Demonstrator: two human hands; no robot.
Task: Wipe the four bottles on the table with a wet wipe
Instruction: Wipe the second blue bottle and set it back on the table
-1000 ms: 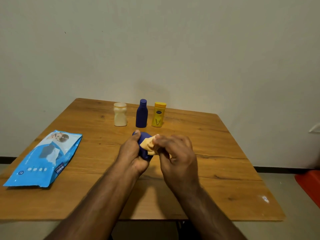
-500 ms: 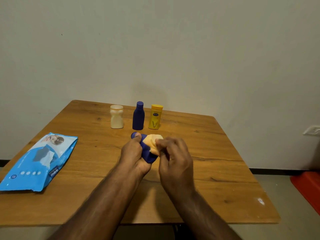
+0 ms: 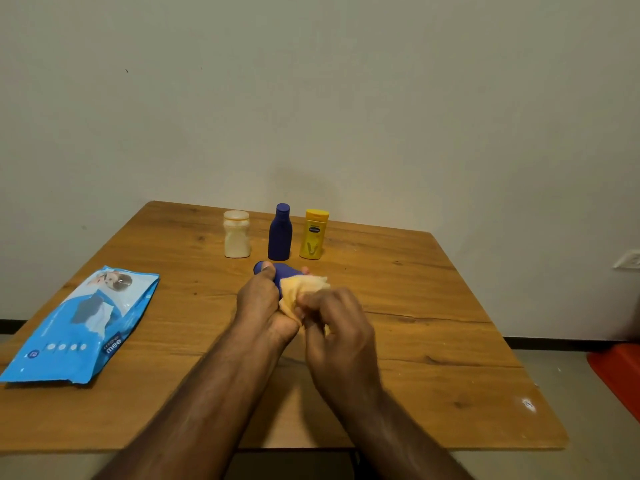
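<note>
Over mid worktop (image 3: 433,306), left hand (image 3: 259,299) grips blue bottle (image 3: 282,273); right hand (image 3: 332,313) pinches wet wipe (image 3: 299,289) on it. Three bottles (image 3: 280,233) behind await, whether wiped unclear.

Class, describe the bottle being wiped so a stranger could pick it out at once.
On the wooden table, just in front of three upright bottles, the left hand grips a dark blue bottle. Unlike its standing blue twin, it is tilted and half wrapped in a yellowish wipe.
</note>
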